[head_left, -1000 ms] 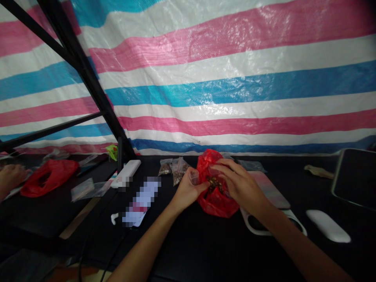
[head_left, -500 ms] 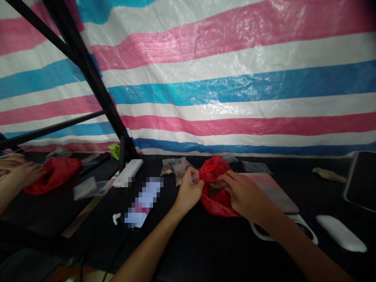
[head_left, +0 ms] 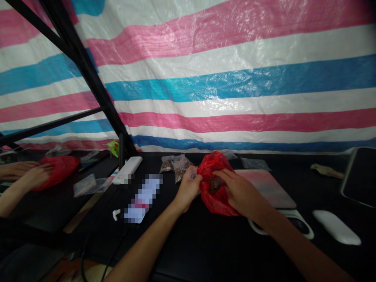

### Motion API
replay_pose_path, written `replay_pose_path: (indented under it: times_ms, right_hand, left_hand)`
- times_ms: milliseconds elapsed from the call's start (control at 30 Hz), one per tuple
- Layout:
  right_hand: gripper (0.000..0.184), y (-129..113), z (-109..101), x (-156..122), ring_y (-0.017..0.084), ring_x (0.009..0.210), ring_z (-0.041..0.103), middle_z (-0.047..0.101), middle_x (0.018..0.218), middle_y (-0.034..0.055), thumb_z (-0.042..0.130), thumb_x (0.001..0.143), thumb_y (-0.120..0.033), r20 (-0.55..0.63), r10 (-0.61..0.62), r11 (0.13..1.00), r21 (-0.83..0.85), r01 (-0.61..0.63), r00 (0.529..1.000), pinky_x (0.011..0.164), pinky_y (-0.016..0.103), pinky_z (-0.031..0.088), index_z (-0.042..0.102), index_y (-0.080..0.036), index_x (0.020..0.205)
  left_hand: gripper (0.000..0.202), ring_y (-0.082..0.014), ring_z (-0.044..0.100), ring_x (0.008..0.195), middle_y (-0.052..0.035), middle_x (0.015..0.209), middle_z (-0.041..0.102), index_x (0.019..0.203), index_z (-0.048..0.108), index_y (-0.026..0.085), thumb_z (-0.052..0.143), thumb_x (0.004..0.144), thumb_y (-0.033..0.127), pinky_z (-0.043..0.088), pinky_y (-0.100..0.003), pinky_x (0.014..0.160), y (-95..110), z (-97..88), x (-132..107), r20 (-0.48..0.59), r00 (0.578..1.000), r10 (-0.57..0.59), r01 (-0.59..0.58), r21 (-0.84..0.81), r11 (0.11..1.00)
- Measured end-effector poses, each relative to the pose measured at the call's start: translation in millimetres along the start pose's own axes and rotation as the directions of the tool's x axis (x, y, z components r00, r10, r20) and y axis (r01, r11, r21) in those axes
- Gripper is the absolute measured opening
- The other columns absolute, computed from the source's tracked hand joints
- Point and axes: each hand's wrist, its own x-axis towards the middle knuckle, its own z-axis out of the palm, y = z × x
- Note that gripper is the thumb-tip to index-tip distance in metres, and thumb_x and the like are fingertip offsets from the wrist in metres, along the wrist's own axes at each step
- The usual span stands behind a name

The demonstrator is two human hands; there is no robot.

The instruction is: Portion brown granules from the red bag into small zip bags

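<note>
Red plastic bag (head_left: 219,201) sat bunched on the black worktop (head_left: 205,246) between our hands, with brown pieces (head_left: 216,185) left inside it. Our left hand (head_left: 187,190) was closed, pinching a small clear bag (head_left: 193,174). Our right hand (head_left: 239,191) was half curled over the red bag's mouth; we could not tell whether it gripped. Just beyond our left hand lay two filled bags: a first clear bag (head_left: 166,166) and a second clear bag (head_left: 181,170).
</note>
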Motion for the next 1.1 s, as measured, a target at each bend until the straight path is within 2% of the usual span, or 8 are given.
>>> replay_pose_path:
  times_ms: [167,367,500,633,733,833,967,1100]
  right_hand:
    - [0.060,-3.5,3.6,2.2,0.029,0.125,0.062,0.063,0.136,0.0167,0.047,0.082,0.000,-0.065,0.101,0.994,0.042,-0.098,0.993,0.108,0.045,0.049,0.056,-0.013,0.140]
    - [0.062,-7.4,3.1,3.1,0.029,0.124,0.062,0.059,0.138,0.0162,0.047,0.079,0.001,-0.050,0.115,0.988,0.111,-0.109,0.992,0.106,0.045,0.049,0.056,-0.014,0.139]
    - [0.060,-8.3,0.6,2.4,0.028,0.120,0.063,0.059,0.136,0.0158,0.047,0.081,0.001,-0.024,0.101,0.981,0.166,-0.095,0.995,0.106,0.044,0.049,0.057,-0.014,0.138]
    - [0.054,-4.1,0.8,4.1,0.027,0.123,0.062,0.060,0.135,0.0138,0.048,0.083,-0.001,-0.043,0.117,0.971,0.216,-0.105,0.992,0.110,0.043,0.047,0.062,-0.017,0.133]
    - [0.055,3.7,2.6,5.7,0.025,0.121,0.063,0.061,0.132,0.0117,0.050,0.083,-0.001,-0.083,0.165,0.947,0.293,-0.134,0.983,0.108,0.042,0.048,0.060,-0.021,0.133]
    - [0.049,9.5,2.5,7.1,0.022,0.113,0.067,0.064,0.125,0.0089,0.050,0.083,0.000,-0.106,0.190,0.894,0.430,-0.127,0.976,0.104,0.039,0.051,0.061,-0.023,0.125]
    - [0.040,3.3,-4.8,8.7,0.021,0.113,0.066,0.065,0.124,0.0080,0.050,0.087,-0.005,-0.151,0.148,0.836,0.547,-0.042,0.977,0.104,0.041,0.052,0.059,-0.022,0.122]
    - [0.037,-13.7,-12.2,7.5,0.024,0.122,0.060,0.060,0.130,0.0090,0.052,0.094,-0.012,-0.244,0.053,0.884,0.463,0.069,0.968,0.110,0.045,0.048,0.060,-0.025,0.128]
  left_hand:
    - [0.015,-0.0114,0.055,0.068,0.0030,0.076,0.059,0.087,0.056,0.018,0.061,0.073,0.013,0.043,-0.022,0.065,1.9,0.3,-1.0,0.020,0.999,-0.029,0.029,-0.003,1.000]
    - [0.016,-0.0116,0.056,0.075,0.0019,0.081,0.059,0.084,0.057,0.017,0.067,0.072,0.012,0.044,-0.022,0.070,6.2,1.6,-2.1,0.022,0.999,0.039,-0.037,-0.077,0.996]
    - [0.021,-0.0117,0.055,0.075,0.0020,0.082,0.057,0.086,0.054,0.018,0.073,0.078,0.022,0.044,-0.022,0.070,8.1,2.6,-5.4,0.076,0.996,0.047,-0.037,-0.118,0.992]
    - [0.025,-0.0131,0.055,0.075,0.0018,0.083,0.057,0.093,0.053,0.020,0.073,0.085,0.034,0.046,-0.025,0.072,5.3,1.0,-7.0,0.103,0.986,0.130,-0.135,0.044,0.990]
    - [0.019,-0.0161,0.055,0.083,-0.0010,0.090,0.056,0.091,0.055,0.021,0.070,0.088,0.033,0.047,-0.030,0.078,4.3,-2.5,-5.2,0.033,0.921,0.388,-0.374,0.353,0.858]
    - [0.010,-0.0196,0.055,0.091,-0.0038,0.094,0.057,0.087,0.059,0.020,0.067,0.090,0.026,0.045,-0.034,0.086,5.6,-6.4,-4.5,0.054,0.838,0.543,-0.456,0.615,0.643]
    - [0.004,-0.0216,0.057,0.095,-0.0045,0.095,0.060,0.087,0.064,0.022,0.064,0.091,0.021,0.043,-0.034,0.087,6.1,-9.1,-6.5,0.121,0.852,0.510,-0.447,0.675,0.587]
    - [0.004,-0.0210,0.057,0.092,-0.0039,0.095,0.061,0.089,0.063,0.022,0.062,0.090,0.019,0.043,-0.033,0.083,3.5,-8.7,-8.1,0.188,0.872,0.453,-0.441,0.702,0.559]
